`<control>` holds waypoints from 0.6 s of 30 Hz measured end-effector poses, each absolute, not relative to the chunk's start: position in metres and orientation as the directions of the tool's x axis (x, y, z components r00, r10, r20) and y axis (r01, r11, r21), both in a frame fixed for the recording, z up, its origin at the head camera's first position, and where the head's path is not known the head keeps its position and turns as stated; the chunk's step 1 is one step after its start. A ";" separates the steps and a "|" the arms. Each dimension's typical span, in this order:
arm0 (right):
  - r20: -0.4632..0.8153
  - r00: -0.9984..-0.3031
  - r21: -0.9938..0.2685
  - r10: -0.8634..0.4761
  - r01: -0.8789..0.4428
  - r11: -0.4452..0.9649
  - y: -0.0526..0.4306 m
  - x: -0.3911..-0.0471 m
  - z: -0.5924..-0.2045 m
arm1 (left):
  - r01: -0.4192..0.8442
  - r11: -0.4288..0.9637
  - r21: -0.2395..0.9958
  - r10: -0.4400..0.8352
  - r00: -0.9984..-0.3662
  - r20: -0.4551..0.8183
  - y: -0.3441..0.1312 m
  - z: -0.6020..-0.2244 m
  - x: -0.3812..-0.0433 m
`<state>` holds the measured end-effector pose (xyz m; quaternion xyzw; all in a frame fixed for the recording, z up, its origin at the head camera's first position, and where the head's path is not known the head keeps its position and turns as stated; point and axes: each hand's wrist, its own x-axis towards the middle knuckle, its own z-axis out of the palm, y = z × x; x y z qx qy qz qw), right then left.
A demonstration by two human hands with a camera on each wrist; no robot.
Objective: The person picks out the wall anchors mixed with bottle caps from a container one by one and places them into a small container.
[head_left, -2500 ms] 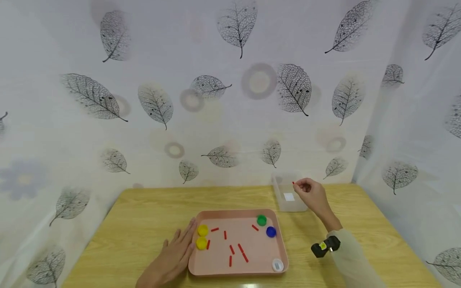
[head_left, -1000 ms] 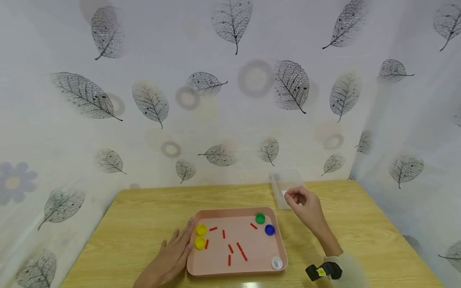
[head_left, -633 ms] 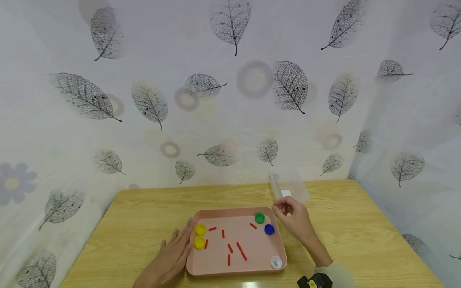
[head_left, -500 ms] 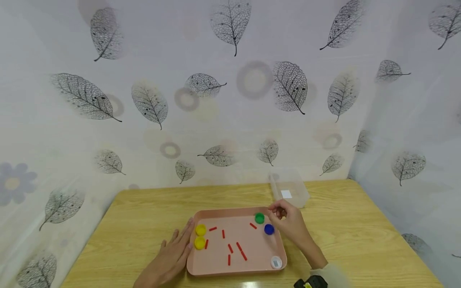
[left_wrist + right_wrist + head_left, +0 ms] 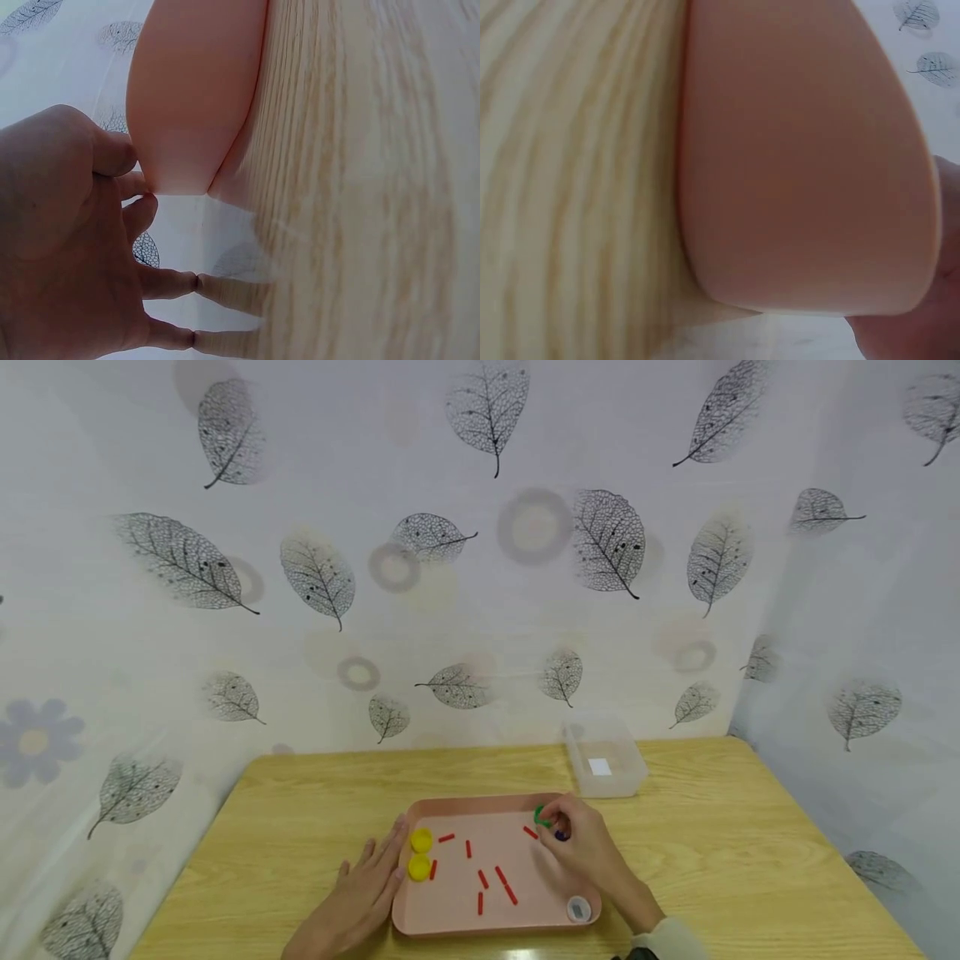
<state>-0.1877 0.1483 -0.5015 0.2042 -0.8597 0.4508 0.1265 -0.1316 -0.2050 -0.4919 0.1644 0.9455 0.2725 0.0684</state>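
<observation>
My right hand (image 5: 581, 839) reaches over the far right corner of the pink tray (image 5: 517, 929), thumb and forefinger curled at a green bottle cap (image 5: 539, 815). The fingers cover part of that cap and most of a blue cap (image 5: 562, 836). In the right wrist view, the tray's wall (image 5: 802, 150) hides most of this hand. My left hand (image 5: 356, 893) lies against the tray's left side, fingers extended. Its fingertips touch the tray's edge in the left wrist view. Two yellow caps (image 5: 421, 853) and several short red sticks (image 5: 502, 879) lie in the tray.
Behind the tray's right corner stands a clear plastic box (image 5: 615, 777) with a white label. A white cap (image 5: 578, 909) sits in the tray's near right corner. The wooden table (image 5: 300, 802) ends at a leaf-patterned curtain (image 5: 480, 610).
The right hand, which pinched a red stick over the clear box, shows no stick in later frames. It has moved down and left to the green cap. The left hand stays against the tray.
</observation>
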 end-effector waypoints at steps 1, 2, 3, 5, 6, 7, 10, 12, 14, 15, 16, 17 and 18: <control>0.401 -0.882 -0.712 -0.249 -0.471 0.521 0.147 -0.188 -0.502 | 0.274 0.797 0.538 0.348 -0.937 -0.039 -0.205 -0.492 -0.132; 0.401 -0.879 -0.698 -0.259 -0.476 0.535 0.146 -0.188 -0.503 | 0.275 0.797 0.538 0.349 -0.936 -0.038 -0.205 -0.492 -0.132; 0.402 -0.875 -0.680 -0.271 -0.483 0.551 0.145 -0.189 -0.504 | 0.276 0.798 0.537 0.348 -0.937 -0.037 -0.205 -0.491 -0.132; 0.411 -0.863 -0.636 -0.294 -0.502 0.585 0.142 -0.190 -0.505 | 0.275 0.798 0.537 0.346 -0.938 -0.035 -0.205 -0.491 -0.132; 0.421 -0.854 -0.604 -0.306 -0.516 0.607 0.141 -0.191 -0.505 | 0.274 0.798 0.536 0.345 -0.938 -0.033 -0.205 -0.491 -0.132; 0.431 -0.845 -0.577 -0.317 -0.528 0.623 0.140 -0.192 -0.505 | 0.273 0.798 0.537 0.344 -0.938 -0.034 -0.205 -0.491 -0.132; 0.456 -0.822 -0.504 -0.341 -0.554 0.662 0.137 -0.194 -0.506 | 0.274 0.798 0.537 0.347 -0.937 -0.037 -0.205 -0.491 -0.133; 0.459 -0.814 -0.462 -0.357 -0.562 0.686 0.136 -0.195 -0.506 | 0.278 0.799 0.533 0.350 -0.936 -0.037 -0.205 -0.491 -0.133; 0.447 -0.815 -0.436 -0.369 -0.559 0.706 0.135 -0.196 -0.506 | 0.280 0.803 0.527 0.350 -0.936 -0.036 -0.206 -0.492 -0.133; 0.438 -0.818 -0.424 -0.373 -0.554 0.716 0.134 -0.197 -0.506 | 0.280 0.804 0.525 0.349 -0.937 -0.036 -0.206 -0.492 -0.133; 0.429 -0.820 -0.413 -0.378 -0.550 0.726 0.133 -0.197 -0.506 | 0.279 0.806 0.523 0.348 -0.937 -0.036 -0.206 -0.492 -0.132; 0.418 -0.824 -0.404 -0.382 -0.545 0.734 0.133 -0.198 -0.506 | 0.278 0.806 0.523 0.347 -0.937 -0.036 -0.206 -0.492 -0.132; 0.408 -0.826 -0.394 -0.388 -0.543 0.742 0.133 -0.198 -0.506 | 0.277 0.807 0.522 0.346 -0.937 -0.038 -0.206 -0.492 -0.132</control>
